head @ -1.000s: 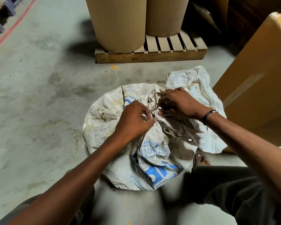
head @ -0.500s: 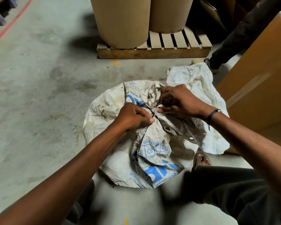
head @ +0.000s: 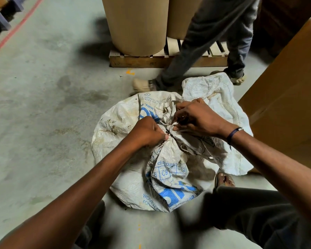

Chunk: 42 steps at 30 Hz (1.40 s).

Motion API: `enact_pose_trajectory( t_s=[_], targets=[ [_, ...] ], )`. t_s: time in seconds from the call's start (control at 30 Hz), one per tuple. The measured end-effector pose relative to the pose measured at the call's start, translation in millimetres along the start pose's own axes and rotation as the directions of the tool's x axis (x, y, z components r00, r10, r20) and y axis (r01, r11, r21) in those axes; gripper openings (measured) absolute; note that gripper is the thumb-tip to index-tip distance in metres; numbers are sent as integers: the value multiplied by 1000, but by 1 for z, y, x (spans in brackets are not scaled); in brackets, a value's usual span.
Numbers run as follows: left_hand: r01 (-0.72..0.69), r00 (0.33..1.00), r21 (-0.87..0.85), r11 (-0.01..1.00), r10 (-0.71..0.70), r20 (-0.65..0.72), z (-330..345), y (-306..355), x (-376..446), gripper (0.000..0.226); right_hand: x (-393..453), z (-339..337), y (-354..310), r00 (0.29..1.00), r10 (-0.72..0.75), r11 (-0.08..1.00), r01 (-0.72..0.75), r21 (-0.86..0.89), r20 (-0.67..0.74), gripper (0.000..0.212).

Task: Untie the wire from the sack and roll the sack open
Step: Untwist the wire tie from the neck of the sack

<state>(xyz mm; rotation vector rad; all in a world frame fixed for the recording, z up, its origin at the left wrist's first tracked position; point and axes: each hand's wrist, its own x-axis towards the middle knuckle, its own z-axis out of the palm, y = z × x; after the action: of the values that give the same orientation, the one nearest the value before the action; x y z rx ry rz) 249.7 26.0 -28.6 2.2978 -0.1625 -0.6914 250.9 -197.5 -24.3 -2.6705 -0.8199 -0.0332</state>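
A dirty white woven sack (head: 122,133) with blue print sits on the concrete floor, its neck gathered tight at the middle. A thin dark wire (head: 169,133) is wound round that neck. My left hand (head: 147,131) grips the bunched sack fabric just left of the wire, fingers curled. My right hand (head: 197,117) pinches at the neck from the right, fingertips on the wire and fabric. The wire's ends are mostly hidden under my fingers.
A second white sack (head: 210,88) lies behind on the right. Another person's legs (head: 201,42) stride past just beyond the sack, in front of a wooden pallet (head: 133,61) with tall brown paper rolls (head: 136,24). A large cardboard box (head: 291,97) stands at right. My sandalled foot (head: 223,179) is beside the sack.
Another person has walked in from the right and now crosses right behind the sack. My hands stay at the sack's neck, with only small shifts of the fingers.
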Motion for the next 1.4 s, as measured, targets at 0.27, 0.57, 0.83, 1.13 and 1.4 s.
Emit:
enact_pose_trajectory(
  t_s=[0.27, 0.57, 0.83, 1.13, 1.4],
  targets=[
    [-93, 942, -40, 995, 75, -327, 31, -5, -8, 16, 1, -3, 0, 999, 36, 999, -36, 24, -8, 17],
    [-117, 977, -46, 992, 107, -183, 5, 0, -8, 18, -2, -9, 6, 996, 85, 991, -83, 105, -20, 39],
    [-163, 971, -151, 975, 132, -198, 10, -2, -8, 16, -1, -8, 1, 995, 73, 983, -59, 175, -74, 30],
    [-257, 933, -144, 956, 206, -295, 11, -5, -4, 7, -4, -7, 3, 992, 81, 974, -58, 220, -96, 39],
    [-455, 849, 146, 879, 477, -228, 7, -10, -4, 13, -7, -8, 3, 989, 112, 969, -86, 232, -101, 26]
  ],
)
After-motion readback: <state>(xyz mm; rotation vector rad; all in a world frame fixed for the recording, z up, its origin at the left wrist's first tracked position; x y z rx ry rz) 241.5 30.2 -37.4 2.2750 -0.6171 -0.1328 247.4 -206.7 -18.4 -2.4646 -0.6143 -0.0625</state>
